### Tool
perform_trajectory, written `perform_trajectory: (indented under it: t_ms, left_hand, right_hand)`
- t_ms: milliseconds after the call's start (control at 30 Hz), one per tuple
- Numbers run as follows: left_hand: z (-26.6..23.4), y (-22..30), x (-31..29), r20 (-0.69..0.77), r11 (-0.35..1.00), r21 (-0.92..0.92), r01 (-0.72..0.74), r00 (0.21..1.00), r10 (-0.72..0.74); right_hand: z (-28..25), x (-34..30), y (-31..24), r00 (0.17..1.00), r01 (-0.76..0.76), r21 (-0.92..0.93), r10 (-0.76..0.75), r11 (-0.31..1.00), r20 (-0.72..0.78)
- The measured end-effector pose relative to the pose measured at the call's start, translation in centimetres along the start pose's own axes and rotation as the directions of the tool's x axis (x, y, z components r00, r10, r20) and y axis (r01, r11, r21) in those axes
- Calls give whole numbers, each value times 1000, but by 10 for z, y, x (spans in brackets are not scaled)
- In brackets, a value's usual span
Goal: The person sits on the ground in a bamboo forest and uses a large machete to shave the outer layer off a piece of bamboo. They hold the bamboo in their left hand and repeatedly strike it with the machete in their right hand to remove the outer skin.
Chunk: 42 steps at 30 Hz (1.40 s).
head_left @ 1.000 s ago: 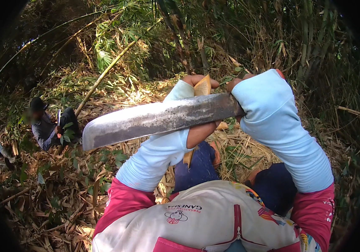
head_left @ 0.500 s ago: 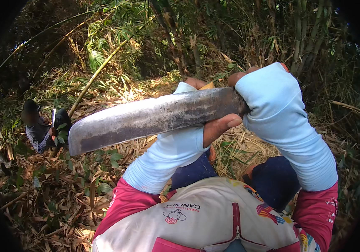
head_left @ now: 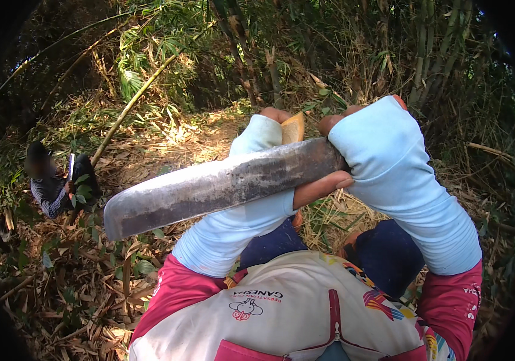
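Machete (head_left: 221, 183) near-level, tip lower-left, right hand (head_left: 369, 150) gripping.

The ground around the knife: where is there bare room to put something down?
Barest is the sunlit patch between the leaning bamboo stalk and the left hand, though dry leaves cover it. Lower left is thick leaf litter. A seated person fills the left edge; bamboo stems crowd beyond the right hand.

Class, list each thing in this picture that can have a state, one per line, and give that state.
Big knife: held level across the body, blade pointing to the person's left.
Right hand: closed around the knife's handle.
Left hand: gripping a pale piece of cut wood.
Bamboo stem: leaning.
Another person: crouched on leaf litter.
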<state>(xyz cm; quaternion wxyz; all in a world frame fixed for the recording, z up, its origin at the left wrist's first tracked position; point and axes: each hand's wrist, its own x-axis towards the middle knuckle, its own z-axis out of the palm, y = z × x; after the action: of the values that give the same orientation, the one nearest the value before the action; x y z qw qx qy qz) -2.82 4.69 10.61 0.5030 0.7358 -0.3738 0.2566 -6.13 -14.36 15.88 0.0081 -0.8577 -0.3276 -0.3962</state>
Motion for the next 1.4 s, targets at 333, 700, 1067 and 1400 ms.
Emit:
perform_trajectory:
  t_ms: [333,700,1067,1400]
  left_hand:
    - [4,2,-5,-23,995,76,-62,998,64]
    - [-6,8,-3,-17,1000,29,-9,1000,10]
    - [-1,2,-1,-8,999,-48,12,1000,-13]
    - [0,0,-3,-27,1000,-25,-13,1000,13]
  right_hand:
    - [-4,-3,0,999,-48,97,47,994,10]
    - [-1,-9,-5,997,-66,12,65,998,30]
    - [1,-8,-1,999,-32,-81,31,996,-19]
    - [-1,-8,-5,999,-30,-144,27,989,-20]
